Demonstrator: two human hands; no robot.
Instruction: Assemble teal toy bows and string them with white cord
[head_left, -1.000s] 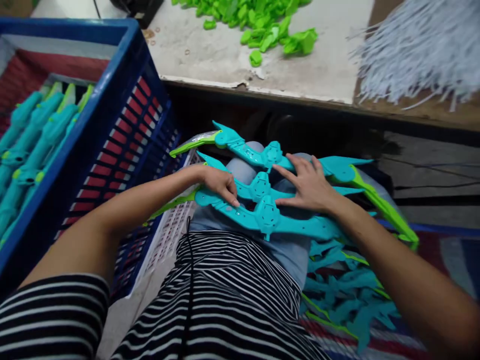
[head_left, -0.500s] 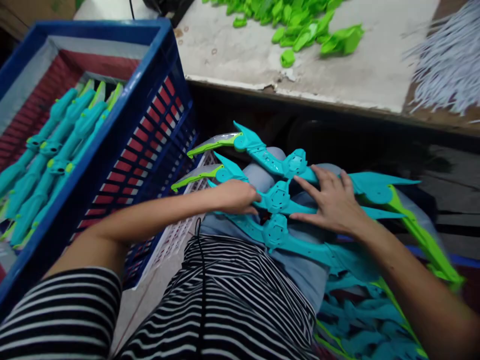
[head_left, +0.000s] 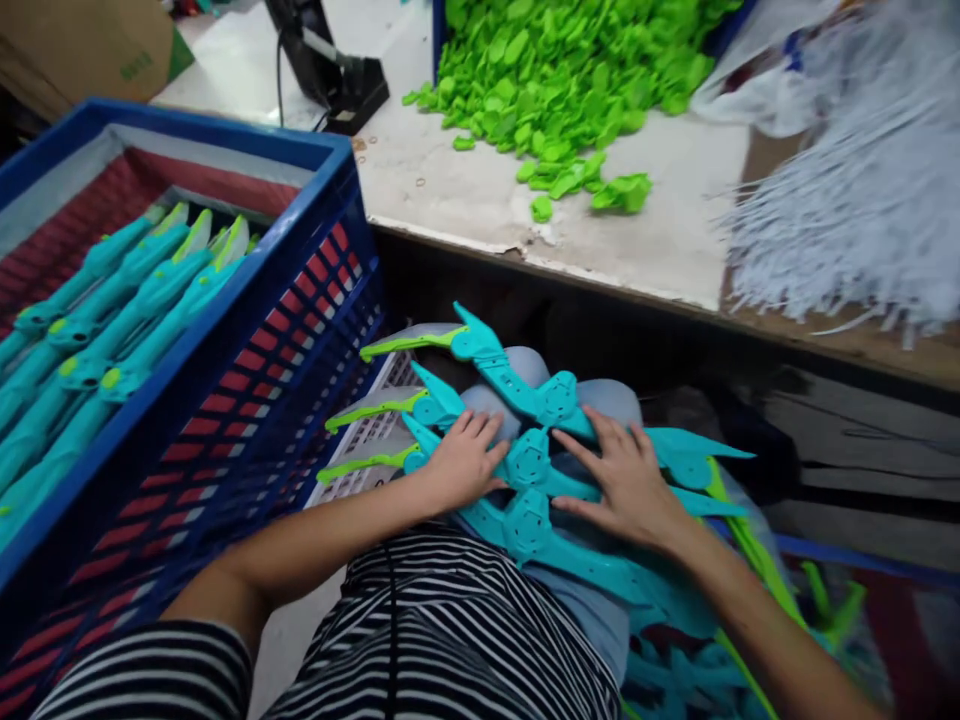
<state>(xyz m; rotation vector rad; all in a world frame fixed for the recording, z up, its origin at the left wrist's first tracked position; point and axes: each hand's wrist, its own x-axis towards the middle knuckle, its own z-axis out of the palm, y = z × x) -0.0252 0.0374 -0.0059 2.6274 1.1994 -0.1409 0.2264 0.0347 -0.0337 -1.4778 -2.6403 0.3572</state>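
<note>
Three turquoise plastic toy bows with green-edged, clear-looking tips lie side by side across my lap: the far bow (head_left: 556,398), the middle bow (head_left: 529,458) and the near bow (head_left: 528,526). My left hand (head_left: 466,458) rests palm down on the left arm of the middle bow, fingers spread. On the right, my right hand (head_left: 628,482) lies with fingers apart over the right arms of the far and middle bows, partly covering them. Neither hand is wrapped round anything.
A blue crate (head_left: 330,165) at the left holds several similar bows (head_left: 139,335). On the worktable (head_left: 630,255) are a heap of green plastic pieces (head_left: 570,75), a bundle of white strips (head_left: 855,220) and a black stand (head_left: 352,95). More turquoise parts (head_left: 675,670) lie low at the right.
My left hand has gone from closed fingers at the bows to lying open and flat on the middle one. My right hand stays spread on the bows. The camera view has tilted up.
</note>
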